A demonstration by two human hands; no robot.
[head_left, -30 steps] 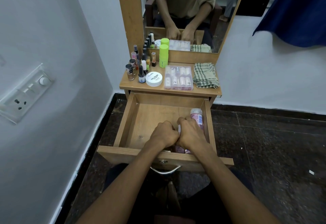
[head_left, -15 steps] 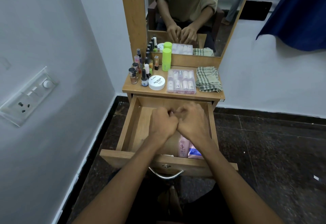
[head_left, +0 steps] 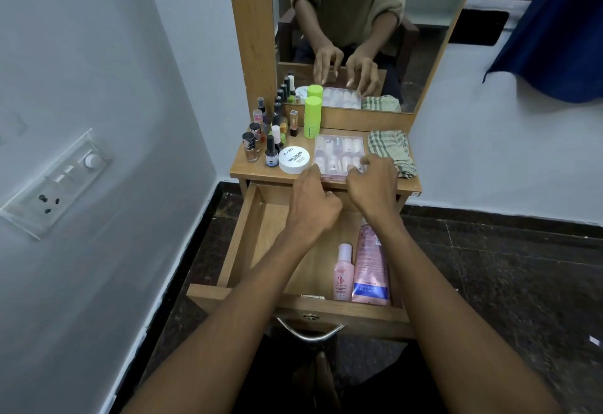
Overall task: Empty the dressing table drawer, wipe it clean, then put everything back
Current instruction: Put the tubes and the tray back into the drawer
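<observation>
At the front edge of the bench (head_left: 257, 170), both hands reach for the clear plastic box (head_left: 339, 152) of small bottles. The left hand (head_left: 313, 208) has its fingers loosely curled, its thumb tip at the box's near left corner; the right hand (head_left: 372, 185) bends its fingers over the near right edge. I cannot tell if they already pinch the box or only touch it. I judge that this is the putting-back step: two pink bottles (head_left: 362, 266) lie in the open drawer (head_left: 248, 227), at its right side. The next move calls for a firm hold on both sides of the box, a level lift, and a lowering into the free left part of the drawer.
</observation>
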